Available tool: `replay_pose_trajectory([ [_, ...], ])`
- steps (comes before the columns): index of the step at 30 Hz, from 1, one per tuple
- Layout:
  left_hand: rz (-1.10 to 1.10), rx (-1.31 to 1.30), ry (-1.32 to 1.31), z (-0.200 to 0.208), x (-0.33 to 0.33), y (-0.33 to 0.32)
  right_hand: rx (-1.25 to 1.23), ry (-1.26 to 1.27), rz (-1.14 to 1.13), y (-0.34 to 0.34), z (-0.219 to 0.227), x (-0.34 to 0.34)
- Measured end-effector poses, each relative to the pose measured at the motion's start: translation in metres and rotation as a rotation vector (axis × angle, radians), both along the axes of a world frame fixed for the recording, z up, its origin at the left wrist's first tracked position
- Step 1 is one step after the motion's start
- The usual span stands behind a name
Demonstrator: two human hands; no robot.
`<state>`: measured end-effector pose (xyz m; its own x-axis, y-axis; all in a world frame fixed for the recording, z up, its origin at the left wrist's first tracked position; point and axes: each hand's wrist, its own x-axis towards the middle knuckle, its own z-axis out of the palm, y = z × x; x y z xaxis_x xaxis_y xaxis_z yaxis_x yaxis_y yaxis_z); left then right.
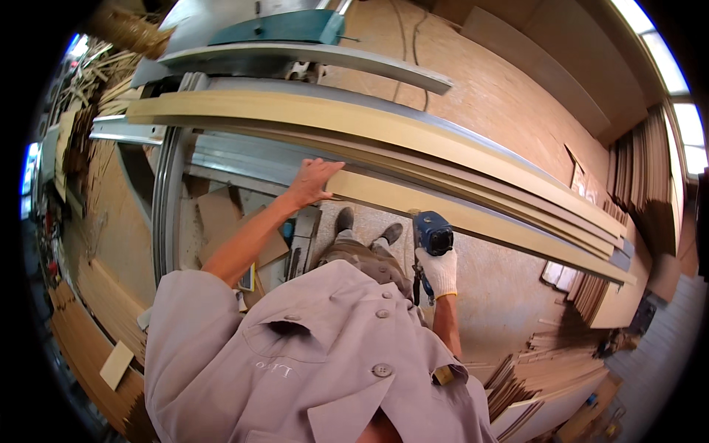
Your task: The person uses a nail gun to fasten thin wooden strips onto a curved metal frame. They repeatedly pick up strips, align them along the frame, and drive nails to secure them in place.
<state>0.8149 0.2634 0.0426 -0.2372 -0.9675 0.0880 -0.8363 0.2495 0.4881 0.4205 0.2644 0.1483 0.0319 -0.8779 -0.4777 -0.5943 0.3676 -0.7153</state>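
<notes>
My bare left hand (pixel 316 181) grips the near board (pixel 443 214) by its left end, fingers over the top and thumb at the near edge. This long, narrow, pale yellow board runs off to the right. In a white glove, my right hand (pixel 439 270) is wrapped round the handle of a blue handheld power tool (pixel 433 230) with a black round cap. The tool is at the board's near edge; whether its tip touches the wood is hidden. Just beyond, more long strips (pixel 369 118) lie parallel, one pale yellow strip on top.
A metal rail frame (pixel 166 199) stands at the left under the strips. Beyond them is a teal machine part (pixel 277 28) with a metal bar (pixel 310 53). Scrap wood (pixel 103 81) is heaped far left. Stacked panels (pixel 550 384) stand lower right, and brown sheets (pixel 642 162) lean far right.
</notes>
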Motion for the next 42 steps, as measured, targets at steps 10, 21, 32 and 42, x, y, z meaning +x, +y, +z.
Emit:
replay_pose_trajectory([
  [10, 0.012, 0.038, -0.043, 0.007, 0.000, 0.000, 0.030, -0.076, -0.164, 0.002, -0.012, -0.060],
  [21, 0.024, 0.063, -0.088, 0.008, 0.000, 0.003, 0.034, -0.090, -0.192, -0.006, -0.010, -0.084],
  [32, 0.060, 0.162, 0.075, 0.003, 0.003, 0.005, 0.118, -0.250, -0.394, -0.001, 0.019, -0.067],
  [42, -0.032, 0.056, 0.238, 0.000, 0.011, -0.002, 0.078, -0.196, -0.497, 0.013, 0.029, -0.046],
])
